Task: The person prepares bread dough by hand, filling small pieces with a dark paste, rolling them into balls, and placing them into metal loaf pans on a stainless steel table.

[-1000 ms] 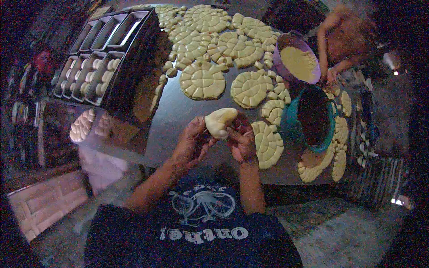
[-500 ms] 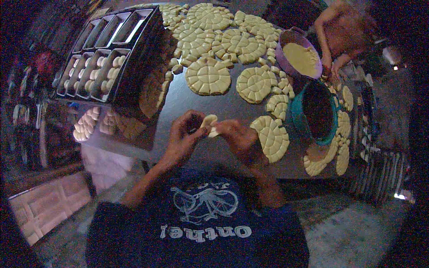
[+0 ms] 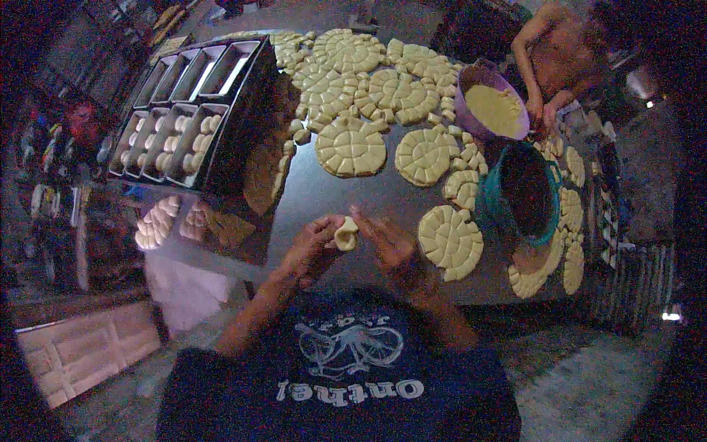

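A small pale dough piece [image 3: 345, 234] is pinched between my two hands over the near edge of the dark table [image 3: 324, 193]. My left hand [image 3: 313, 244] curls around its left side, fingers closed on it. My right hand [image 3: 387, 241] presses against its right side with the fingers extended. Just to the right lies a round disc of dough cut into squares [image 3: 450, 241].
Many more cut dough rounds [image 3: 351, 146] cover the table. Black baking tins [image 3: 184, 136] holding dough rolls stand at the left. A teal bowl [image 3: 524, 193] and a purple bowl of yellow filling [image 3: 493, 110] sit at right, where another person [image 3: 561, 55] works.
The dough piece between my hands has become smaller and more folded than the larger lump a second ago. My hands have dropped closer to the table's near edge.
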The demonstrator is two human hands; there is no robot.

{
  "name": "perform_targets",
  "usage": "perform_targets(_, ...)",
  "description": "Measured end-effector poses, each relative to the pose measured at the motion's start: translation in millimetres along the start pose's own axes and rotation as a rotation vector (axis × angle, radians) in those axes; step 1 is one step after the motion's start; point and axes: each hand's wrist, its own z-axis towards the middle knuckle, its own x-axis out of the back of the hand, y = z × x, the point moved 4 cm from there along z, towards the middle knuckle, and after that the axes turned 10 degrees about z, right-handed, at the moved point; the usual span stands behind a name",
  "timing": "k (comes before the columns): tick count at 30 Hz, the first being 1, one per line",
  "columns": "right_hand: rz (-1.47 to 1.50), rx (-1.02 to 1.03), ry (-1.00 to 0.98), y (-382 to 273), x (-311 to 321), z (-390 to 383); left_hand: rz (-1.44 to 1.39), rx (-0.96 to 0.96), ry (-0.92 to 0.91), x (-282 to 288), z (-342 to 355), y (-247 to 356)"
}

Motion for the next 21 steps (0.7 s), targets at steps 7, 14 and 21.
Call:
perform_targets(7, -0.119, -0.119, 0.335, -19, -28, -13, 0.124, -0.172, 0.027, -13, -9, 8)
perform_targets(14, 0.678, -0.889, 0.443, 3, -19, -15, 0.239, -0.297, -0.134, -15, -11, 31)
perform_targets(21, 0.617, -0.700, 0.479, 32, -29, -31, 0.416, -0.324, 0.120, -38, -16, 44)
